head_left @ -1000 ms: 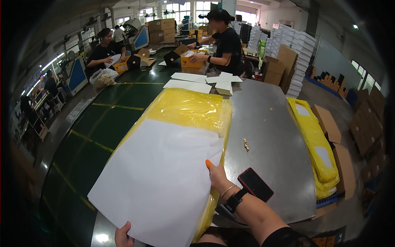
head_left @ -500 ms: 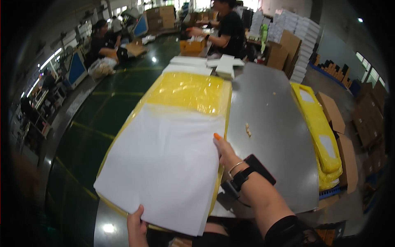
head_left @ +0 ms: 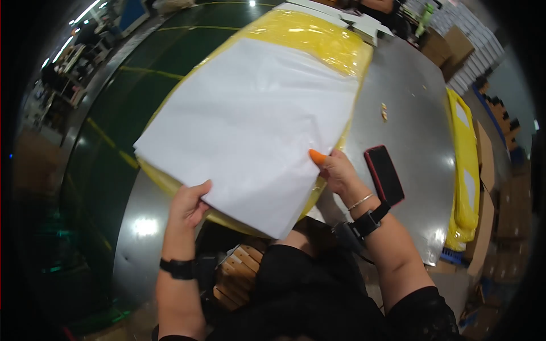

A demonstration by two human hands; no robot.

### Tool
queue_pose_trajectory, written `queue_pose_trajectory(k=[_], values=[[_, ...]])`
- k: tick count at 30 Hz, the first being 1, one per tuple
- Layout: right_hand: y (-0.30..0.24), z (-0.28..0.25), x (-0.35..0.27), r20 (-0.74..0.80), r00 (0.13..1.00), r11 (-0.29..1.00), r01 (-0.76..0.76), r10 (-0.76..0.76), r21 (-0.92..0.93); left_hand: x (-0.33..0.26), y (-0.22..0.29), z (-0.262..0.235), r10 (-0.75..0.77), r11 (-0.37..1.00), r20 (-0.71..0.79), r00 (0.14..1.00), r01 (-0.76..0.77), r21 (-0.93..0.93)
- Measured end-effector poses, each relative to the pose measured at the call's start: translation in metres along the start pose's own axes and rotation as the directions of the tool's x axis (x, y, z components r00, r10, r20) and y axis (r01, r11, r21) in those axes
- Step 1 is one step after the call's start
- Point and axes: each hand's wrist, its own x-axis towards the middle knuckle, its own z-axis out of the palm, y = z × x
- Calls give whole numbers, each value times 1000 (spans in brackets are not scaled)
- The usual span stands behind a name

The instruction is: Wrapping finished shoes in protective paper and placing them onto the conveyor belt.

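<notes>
A large white paper sheet [head_left: 250, 113] lies over a flat, yellow plastic-wrapped bundle [head_left: 301, 31], whose shiny far end stays uncovered. My left hand [head_left: 190, 203] pinches the near left edge of the sheet, thumb on top and fingers underneath. At the right edge my right hand [head_left: 336, 170] is closed, its thumb in an orange finger cot pressing on the paper, which creases there. Whether the fingers beneath also grip the yellow bundle cannot be seen. The bundle's near edge juts over the table edge above my lap.
Right of my right hand a red-edged phone [head_left: 384, 175] lies on the metal table [head_left: 406, 108], with a small tan scrap [head_left: 384, 112] beyond it. A green conveyor belt [head_left: 148, 94] runs along the left. More yellow bundles [head_left: 467, 170] stand beside cartons at the right.
The view has tipped down, so my hands and the sheet appear higher. My right hand has slid nearer along the edge, and the phone is now uncovered.
</notes>
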Motion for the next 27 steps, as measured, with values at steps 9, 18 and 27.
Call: queue_pose_trajectory(k=[9,18,27], values=[[27,-19,5,-98,995,992,16,-28,-123,13,-13,-14,114,967,-202,973,-155,-203],[27,-13,7,7,997,985,-82,82,153,26,-8,-24,128,965,-97,987,-147,-219],[11,43,-64,362,924,980,-167,119,105,-52,-36,23,66,439,568,820,-535,722]])
